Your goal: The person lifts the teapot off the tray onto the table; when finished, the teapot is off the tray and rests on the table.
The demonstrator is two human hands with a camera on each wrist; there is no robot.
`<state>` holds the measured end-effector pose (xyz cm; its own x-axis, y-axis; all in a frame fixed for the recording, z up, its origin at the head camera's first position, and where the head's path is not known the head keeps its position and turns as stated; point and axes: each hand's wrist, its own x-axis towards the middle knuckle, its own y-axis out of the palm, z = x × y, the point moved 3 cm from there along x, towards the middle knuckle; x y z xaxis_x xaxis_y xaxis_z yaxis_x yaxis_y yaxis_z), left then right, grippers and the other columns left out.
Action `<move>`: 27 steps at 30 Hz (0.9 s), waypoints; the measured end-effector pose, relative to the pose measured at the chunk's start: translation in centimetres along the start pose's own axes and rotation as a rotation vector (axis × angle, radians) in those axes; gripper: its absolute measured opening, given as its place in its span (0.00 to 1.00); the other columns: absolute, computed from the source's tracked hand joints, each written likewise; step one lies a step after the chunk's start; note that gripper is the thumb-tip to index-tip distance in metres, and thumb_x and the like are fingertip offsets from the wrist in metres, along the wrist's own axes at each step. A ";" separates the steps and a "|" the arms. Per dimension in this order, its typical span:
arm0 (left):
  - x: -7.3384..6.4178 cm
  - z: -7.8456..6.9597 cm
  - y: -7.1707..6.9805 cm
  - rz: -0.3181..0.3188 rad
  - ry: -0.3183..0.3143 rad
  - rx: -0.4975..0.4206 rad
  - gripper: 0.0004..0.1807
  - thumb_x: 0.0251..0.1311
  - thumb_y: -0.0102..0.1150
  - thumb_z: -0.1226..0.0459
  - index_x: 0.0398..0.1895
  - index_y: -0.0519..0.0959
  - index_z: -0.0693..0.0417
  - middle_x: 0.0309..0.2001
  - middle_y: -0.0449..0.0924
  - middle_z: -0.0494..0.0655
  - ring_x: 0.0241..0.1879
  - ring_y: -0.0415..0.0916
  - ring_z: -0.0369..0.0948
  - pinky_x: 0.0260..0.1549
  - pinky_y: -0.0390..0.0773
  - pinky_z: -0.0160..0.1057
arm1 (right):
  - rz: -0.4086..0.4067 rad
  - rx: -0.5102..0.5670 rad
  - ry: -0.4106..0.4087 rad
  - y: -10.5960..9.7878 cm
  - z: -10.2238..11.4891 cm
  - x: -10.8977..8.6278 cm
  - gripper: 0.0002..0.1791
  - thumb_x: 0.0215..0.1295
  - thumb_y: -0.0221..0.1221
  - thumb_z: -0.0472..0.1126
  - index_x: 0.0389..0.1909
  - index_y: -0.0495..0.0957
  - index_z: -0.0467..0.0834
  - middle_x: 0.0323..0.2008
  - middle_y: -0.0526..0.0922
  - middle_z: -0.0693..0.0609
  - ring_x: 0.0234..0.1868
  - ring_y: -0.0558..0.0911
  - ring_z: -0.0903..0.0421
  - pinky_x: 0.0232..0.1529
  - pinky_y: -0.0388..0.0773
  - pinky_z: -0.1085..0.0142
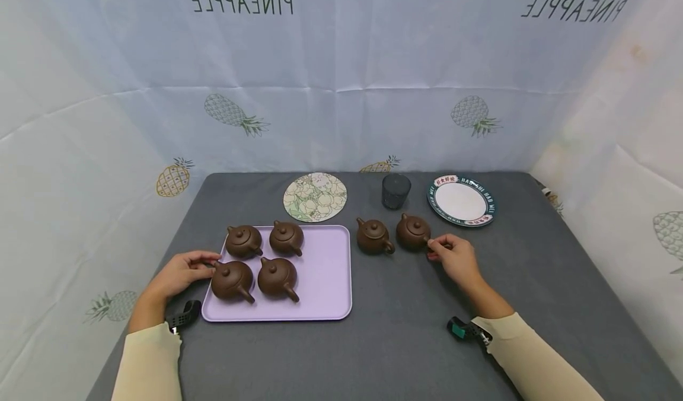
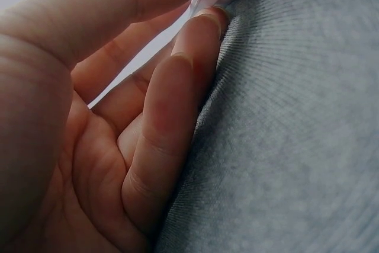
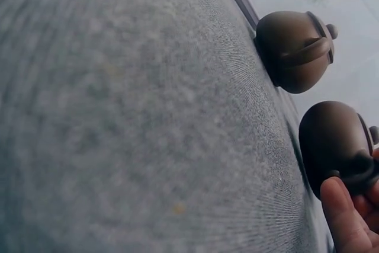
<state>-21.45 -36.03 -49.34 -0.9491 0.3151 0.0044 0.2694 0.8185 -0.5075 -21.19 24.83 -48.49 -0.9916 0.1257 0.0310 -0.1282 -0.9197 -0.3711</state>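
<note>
In the head view my right hand (image 1: 457, 263) pinches the handle of a dark brown clay teapot (image 1: 412, 233) that stands on the table. The right wrist view shows its thumb (image 3: 339, 202) against that handle. A matching teapot (image 1: 372, 238) is just to its left, untouched. Several more such teapots stand on the left part of a lilac tray (image 1: 325, 276). At the tray's left rim is my left hand (image 1: 184, 273), thumb and curled fingers holding the edge, close to the spout of the front-left teapot (image 1: 231, 280). The thumb hides part of this grip in the left wrist view.
Behind the tray lies a round floral mat (image 1: 315, 197). A dark glass cup (image 1: 396, 191) stands at the back, with a white plate with a green rim (image 1: 461, 201) to its right. Printed cloth (image 1: 341, 63) hangs around the grey table (image 1: 373, 353).
</note>
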 end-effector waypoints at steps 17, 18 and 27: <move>0.2 -0.1 0.0 0.006 0.012 0.031 0.19 0.59 0.62 0.73 0.53 0.76 0.73 0.40 0.82 0.45 0.34 0.79 0.33 0.35 0.75 0.29 | -0.039 -0.223 -0.093 -0.7 0.9 -0.3 0.13 0.69 0.59 0.43 0.38 0.82 0.34 0.30 0.85 0.44 0.29 0.85 0.54 0.28 0.77 0.69; 0.3 -0.1 0.0 0.007 0.018 0.032 0.19 0.59 0.63 0.73 0.53 0.76 0.73 0.40 0.82 0.45 0.34 0.79 0.33 0.35 0.75 0.29 | -0.053 -0.246 -0.105 -0.8 1.1 -0.3 0.13 0.69 0.59 0.43 0.38 0.82 0.35 0.29 0.85 0.45 0.29 0.84 0.54 0.27 0.76 0.69; 0.1 0.1 -0.1 -0.001 -0.007 0.049 0.19 0.59 0.64 0.71 0.53 0.77 0.71 0.40 0.83 0.45 0.35 0.80 0.34 0.36 0.76 0.29 | -0.041 -0.255 -0.169 0.1 4.3 -0.9 0.12 0.70 0.58 0.42 0.39 0.82 0.36 0.30 0.85 0.46 0.32 0.84 0.51 0.29 0.77 0.68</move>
<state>-21.63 -36.10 -49.43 -0.9506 0.3104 -0.0009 0.2598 0.7941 -0.5495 -20.35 23.06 -44.60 -0.9775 0.0772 0.1964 -0.1803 -0.7895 -0.5867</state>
